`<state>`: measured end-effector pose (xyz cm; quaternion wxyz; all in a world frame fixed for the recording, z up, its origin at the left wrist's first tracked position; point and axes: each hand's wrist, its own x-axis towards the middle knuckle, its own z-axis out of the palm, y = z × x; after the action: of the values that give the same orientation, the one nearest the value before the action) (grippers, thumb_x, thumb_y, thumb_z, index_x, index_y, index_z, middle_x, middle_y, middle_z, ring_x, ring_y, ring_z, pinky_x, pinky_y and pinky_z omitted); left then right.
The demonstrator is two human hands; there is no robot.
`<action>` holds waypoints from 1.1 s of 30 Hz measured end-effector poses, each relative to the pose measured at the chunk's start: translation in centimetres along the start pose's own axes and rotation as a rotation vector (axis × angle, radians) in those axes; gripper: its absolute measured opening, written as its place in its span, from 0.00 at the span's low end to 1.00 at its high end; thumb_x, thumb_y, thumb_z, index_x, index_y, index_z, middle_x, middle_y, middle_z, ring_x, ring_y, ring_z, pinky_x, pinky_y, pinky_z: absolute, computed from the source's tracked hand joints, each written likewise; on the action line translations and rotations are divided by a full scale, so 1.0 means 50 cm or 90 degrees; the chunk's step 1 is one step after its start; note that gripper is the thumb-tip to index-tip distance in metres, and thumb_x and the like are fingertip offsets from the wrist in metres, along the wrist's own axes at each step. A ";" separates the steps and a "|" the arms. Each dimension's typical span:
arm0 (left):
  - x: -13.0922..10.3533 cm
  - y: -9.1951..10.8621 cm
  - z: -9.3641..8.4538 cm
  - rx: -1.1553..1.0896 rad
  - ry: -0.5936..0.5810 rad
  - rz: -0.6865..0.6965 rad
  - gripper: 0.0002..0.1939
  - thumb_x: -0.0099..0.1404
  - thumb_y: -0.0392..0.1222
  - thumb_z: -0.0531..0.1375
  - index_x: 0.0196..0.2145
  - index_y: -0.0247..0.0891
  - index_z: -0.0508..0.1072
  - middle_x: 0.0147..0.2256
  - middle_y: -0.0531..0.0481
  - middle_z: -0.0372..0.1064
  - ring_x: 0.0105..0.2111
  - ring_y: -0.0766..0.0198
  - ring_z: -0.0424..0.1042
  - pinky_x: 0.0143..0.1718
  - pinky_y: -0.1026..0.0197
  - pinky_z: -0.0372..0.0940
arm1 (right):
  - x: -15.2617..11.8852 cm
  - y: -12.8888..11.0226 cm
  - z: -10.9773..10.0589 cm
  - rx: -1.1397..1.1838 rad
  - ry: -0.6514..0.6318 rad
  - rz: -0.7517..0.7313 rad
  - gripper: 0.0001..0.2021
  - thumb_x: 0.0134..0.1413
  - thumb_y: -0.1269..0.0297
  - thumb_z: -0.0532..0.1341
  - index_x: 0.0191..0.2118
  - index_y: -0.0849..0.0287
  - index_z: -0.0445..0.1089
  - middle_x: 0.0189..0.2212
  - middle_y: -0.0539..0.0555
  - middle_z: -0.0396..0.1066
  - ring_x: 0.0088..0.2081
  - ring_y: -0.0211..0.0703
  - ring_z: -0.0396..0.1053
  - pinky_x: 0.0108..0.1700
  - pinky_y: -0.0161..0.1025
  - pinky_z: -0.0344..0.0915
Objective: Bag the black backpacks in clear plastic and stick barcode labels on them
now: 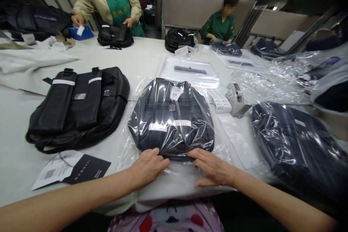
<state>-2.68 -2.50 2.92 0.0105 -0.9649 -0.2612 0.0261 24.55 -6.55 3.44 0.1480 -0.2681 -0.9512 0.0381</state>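
A black backpack (152, 107) lies in front of me inside a clear plastic bag (202, 121), its straps with white bands facing up. At the near edge, my left hand (149, 166) is closed on the plastic. My right hand (213, 168) has its bent fingers on the same edge, gripping the plastic, with its thumb held apart lower down. Creases in the film run toward both hands. To the left lies an unwrapped black backpack (81, 98). Near it are a black card (88, 169) and a white tag (58, 166).
Another wrapped bag (296, 134) lies at the right. A label roll (221, 103) and its dispenser (236, 99) stand beyond my right hand, near loose clear plastic (269, 85). Flat plastic bags (190, 69) lie behind. Two co-workers (116, 0) handle bags across the table (144, 54).
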 end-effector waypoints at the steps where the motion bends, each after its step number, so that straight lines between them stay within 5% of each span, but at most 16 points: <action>1: 0.000 -0.002 -0.003 -0.008 0.002 -0.006 0.05 0.63 0.32 0.54 0.31 0.41 0.65 0.27 0.53 0.69 0.29 0.59 0.61 0.26 0.58 0.48 | -0.003 0.001 0.000 -0.015 -0.018 -0.010 0.20 0.52 0.49 0.57 0.36 0.65 0.65 0.49 0.67 0.63 0.52 0.53 0.59 0.54 0.51 0.63; 6: -0.002 -0.007 -0.019 -0.031 -0.017 -0.027 0.05 0.65 0.37 0.52 0.31 0.42 0.66 0.26 0.54 0.69 0.27 0.60 0.61 0.24 0.59 0.45 | -0.018 0.007 0.005 -0.103 -0.041 -0.035 0.06 0.55 0.72 0.53 0.35 0.64 0.67 0.52 0.64 0.62 0.56 0.50 0.55 0.58 0.52 0.57; 11: 0.000 -0.010 -0.027 -0.028 -0.024 -0.038 0.05 0.63 0.36 0.53 0.30 0.42 0.66 0.24 0.53 0.67 0.27 0.60 0.62 0.24 0.60 0.43 | -0.045 0.009 -0.009 -0.098 -0.107 -0.066 0.25 0.54 0.57 0.56 0.54 0.66 0.59 0.58 0.68 0.56 0.62 0.57 0.46 0.59 0.60 0.51; 15: 0.002 -0.012 -0.035 -0.039 -0.024 -0.055 0.11 0.68 0.44 0.49 0.30 0.43 0.68 0.23 0.52 0.64 0.26 0.61 0.62 0.23 0.60 0.40 | -0.061 -0.002 -0.013 -0.097 -0.143 -0.035 0.29 0.52 0.57 0.57 0.58 0.67 0.55 0.61 0.68 0.51 0.64 0.58 0.40 0.61 0.62 0.47; 21: 0.005 -0.015 -0.037 -0.053 -0.002 -0.063 0.20 0.71 0.51 0.43 0.32 0.42 0.69 0.23 0.52 0.62 0.24 0.63 0.61 0.22 0.61 0.40 | -0.053 -0.018 0.027 -0.110 0.100 0.037 0.17 0.51 0.80 0.51 0.47 0.65 0.64 0.52 0.62 0.66 0.61 0.47 0.53 0.61 0.54 0.52; 25: 0.004 -0.018 -0.033 -0.064 0.010 -0.061 0.20 0.71 0.51 0.42 0.32 0.43 0.69 0.24 0.52 0.62 0.25 0.63 0.62 0.22 0.62 0.41 | -0.043 -0.021 0.020 0.030 0.283 0.193 0.14 0.56 0.78 0.48 0.45 0.60 0.63 0.43 0.57 0.72 0.50 0.41 0.68 0.56 0.44 0.63; 27: 0.003 -0.020 -0.031 -0.061 0.017 -0.059 0.21 0.71 0.51 0.42 0.32 0.42 0.69 0.24 0.52 0.62 0.25 0.63 0.62 0.22 0.62 0.41 | -0.048 -0.025 0.002 0.104 0.305 0.299 0.13 0.60 0.74 0.46 0.45 0.58 0.62 0.39 0.55 0.73 0.46 0.39 0.71 0.51 0.39 0.68; 30: 0.003 -0.022 -0.027 -0.068 0.021 -0.055 0.22 0.71 0.52 0.41 0.31 0.42 0.68 0.24 0.52 0.63 0.25 0.63 0.62 0.23 0.62 0.43 | -0.069 -0.046 -0.011 0.033 0.244 0.248 0.20 0.56 0.60 0.55 0.53 0.61 0.57 0.48 0.63 0.68 0.53 0.50 0.65 0.54 0.52 0.63; 33: 0.006 -0.023 -0.027 -0.071 0.019 -0.050 0.21 0.71 0.51 0.41 0.31 0.41 0.67 0.24 0.53 0.64 0.26 0.63 0.63 0.23 0.62 0.43 | -0.082 -0.080 0.019 -0.185 0.221 0.170 0.30 0.47 0.58 0.63 0.55 0.59 0.55 0.58 0.67 0.55 0.61 0.65 0.50 0.58 0.71 0.45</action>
<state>-2.93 -1.36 4.30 -0.0383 -0.9533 -0.2997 -0.0030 25.60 -12.11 2.07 0.2623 -0.4122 -0.8633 -0.1265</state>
